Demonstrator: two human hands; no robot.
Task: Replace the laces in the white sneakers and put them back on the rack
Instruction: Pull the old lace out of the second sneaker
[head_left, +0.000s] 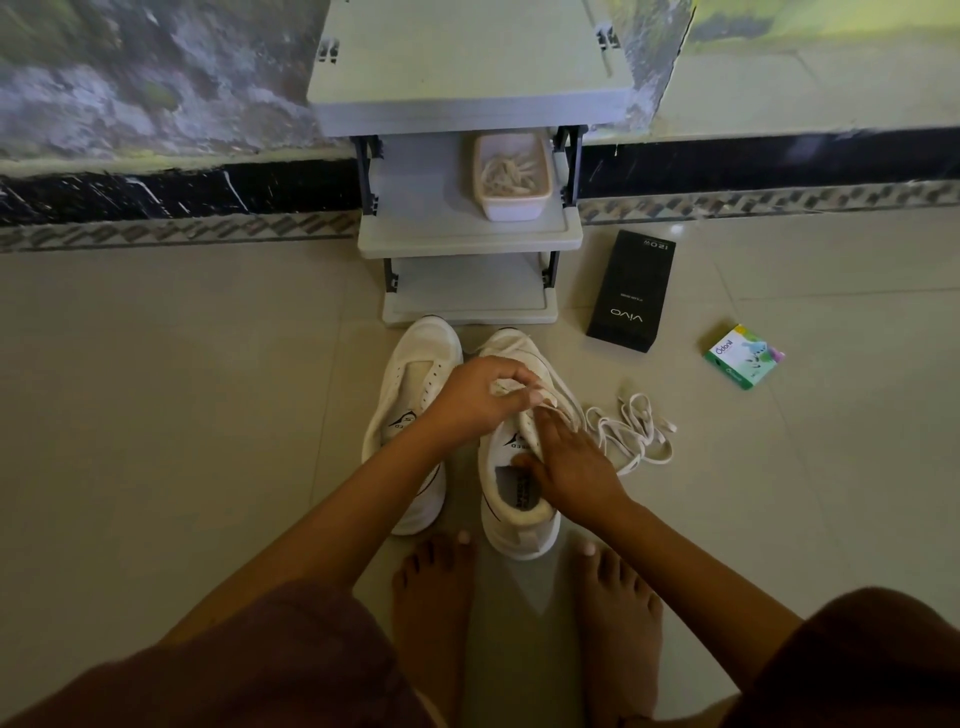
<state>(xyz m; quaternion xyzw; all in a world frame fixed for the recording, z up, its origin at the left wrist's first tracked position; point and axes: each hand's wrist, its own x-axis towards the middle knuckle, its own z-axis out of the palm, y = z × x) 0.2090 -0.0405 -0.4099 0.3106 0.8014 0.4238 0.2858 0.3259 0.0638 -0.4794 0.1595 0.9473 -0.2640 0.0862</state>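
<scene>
Two white sneakers stand side by side on the tiled floor before the grey rack (467, 239). The left sneaker (410, 395) has bare eyelets. Over the right sneaker (514, 519), my left hand (478, 400) pinches a white lace at the eyelets. My right hand (566, 467) rests on that shoe's collar and side, with its fingers touching the lace. A loose white lace (634, 431) lies tangled on the floor just right of the shoe. A white tub of laces (511, 208) sits on the rack's middle shelf.
A black phone box (631, 291) and a small green box (743, 356) lie on the floor right of the rack. My bare feet (436, 597) stand just behind the sneakers. A wall with a dark skirting runs behind the rack.
</scene>
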